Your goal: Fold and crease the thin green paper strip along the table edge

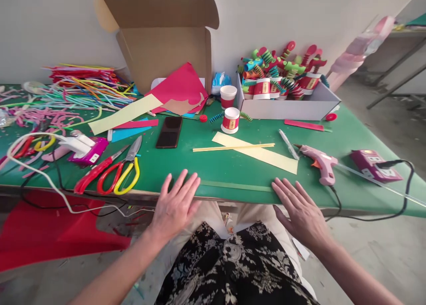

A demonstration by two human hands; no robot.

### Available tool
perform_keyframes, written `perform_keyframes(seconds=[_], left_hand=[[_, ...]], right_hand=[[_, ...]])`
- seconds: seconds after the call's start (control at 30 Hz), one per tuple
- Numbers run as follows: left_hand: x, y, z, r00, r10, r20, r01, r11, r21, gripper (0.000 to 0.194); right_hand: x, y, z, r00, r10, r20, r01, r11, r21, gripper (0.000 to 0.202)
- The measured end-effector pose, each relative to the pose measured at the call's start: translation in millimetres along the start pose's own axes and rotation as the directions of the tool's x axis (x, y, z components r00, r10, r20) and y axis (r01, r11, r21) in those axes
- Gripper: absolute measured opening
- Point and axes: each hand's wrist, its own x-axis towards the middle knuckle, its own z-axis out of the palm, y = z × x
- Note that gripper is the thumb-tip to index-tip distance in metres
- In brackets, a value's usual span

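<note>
My left hand (175, 205) lies flat at the front edge of the green table (186, 163), fingers spread and holding nothing. Near the same edge, my right hand (301, 211) also rests palm down and empty. Between the two hands runs a thin green paper strip (236, 186). Behind it are a wide cream strip (279, 160) and a narrow yellow strip (233, 148) lying across it. A red and white paper cup (230, 120) with coiled paper arms stands farther back. To the right of the strips lie a white pen (288, 144) and a pink glue gun (321, 160).
Scissors (128, 169), a red cutter (96, 172) and a phone (169, 132) lie left. Purple power sockets (377, 165) with cables sit right. Behind stand a white box (288, 108) of paper figures and an open cardboard box (166, 47). Pipe cleaners (83, 92) cover the far left.
</note>
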Motion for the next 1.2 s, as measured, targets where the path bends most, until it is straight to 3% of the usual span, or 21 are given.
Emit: perform_keyframes(seconds=[0.13,0.23,0.3,0.43,0.53,0.63,0.87,1.07,1.2], left_hand=[[-9.6,-26.4,-6.4,0.999,-0.033,-0.002,0.033,0.997,0.067,0.049],[-1.1,-19.4,-15.0,0.991,-0.107,-0.084,0.115,0.989,0.093,0.049],[11.4,7.2,-16.5,0.989,-0.079,-0.122,0.087,0.994,0.06,0.051],[40.3,83.2,1.8,0.987,0.144,-0.073,-0.147,0.988,-0.043,0.059],[52.7,112.5,22.2,0.981,0.177,-0.075,-0.183,0.98,-0.082,0.063],[48.8,102.7,31.5,0.985,0.149,-0.084,-0.154,0.986,-0.058,0.055],[16.6,45.5,28.2,0.973,0.07,-0.221,-0.058,0.996,0.064,0.041],[8.4,35.1,35.8,0.956,0.086,-0.28,-0.066,0.995,0.08,0.04],[7.5,31.7,30.1,0.958,0.07,-0.278,-0.073,0.997,0.0,0.036]], right_hand=[[-0.2,-0.7,0.1,1.0,-0.011,-0.015,0.011,1.0,-0.019,0.068],[-1.1,-1.3,1.6,1.0,-0.018,-0.026,0.017,1.0,-0.018,0.068],[-2.2,-1.8,2.8,1.0,-0.008,-0.029,0.007,1.0,-0.016,0.067],[-3.8,-2.3,3.8,0.999,-0.001,-0.053,0.0,1.0,-0.03,0.064],[-4.3,-1.4,2.9,0.998,-0.02,-0.066,0.016,0.998,-0.056,0.061],[-4.6,-1.1,1.2,0.997,-0.034,-0.07,0.03,0.997,-0.068,0.057],[-6.5,-9.0,-4.2,0.997,0.011,-0.077,-0.015,0.999,-0.051,0.054],[-18.5,-7.0,-4.3,0.984,0.084,-0.158,-0.092,0.995,-0.046,0.054],[-24.7,0.0,-1.2,0.978,0.065,-0.196,-0.077,0.996,-0.053,0.052]])
